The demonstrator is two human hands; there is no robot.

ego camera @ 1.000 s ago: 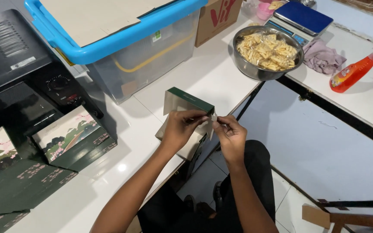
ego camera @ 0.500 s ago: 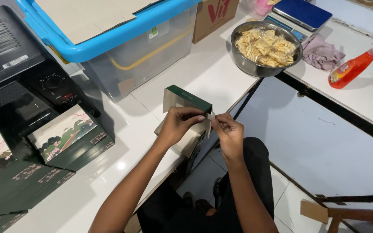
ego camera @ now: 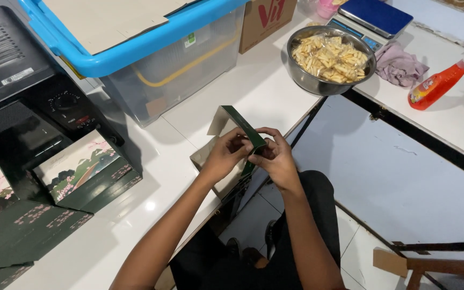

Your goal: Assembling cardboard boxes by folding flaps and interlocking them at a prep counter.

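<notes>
Folding a dark green carton (ego camera: 241, 140) at frame centre, over the white table edge (ego camera: 275, 102): left hand (ego camera: 225, 157) pinches one flap, right hand (ego camera: 278, 159) pinches the other, fingertips pressed together. Risk: carton overhangs the edge, so a slipped pinch could drop it to the floor; a skewed crease may tear the flap. Steel bowl of snack packets (ego camera: 331, 58) upper right sits well apart.

green box's (ego camera: 243, 126) lower half behind hands (ego camera: 253, 156); blue-lidded tub (ego camera: 151, 48) cropped

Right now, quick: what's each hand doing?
Left hand: closed on the green carton.
Right hand: grip closed on the same carton's flap.
</notes>
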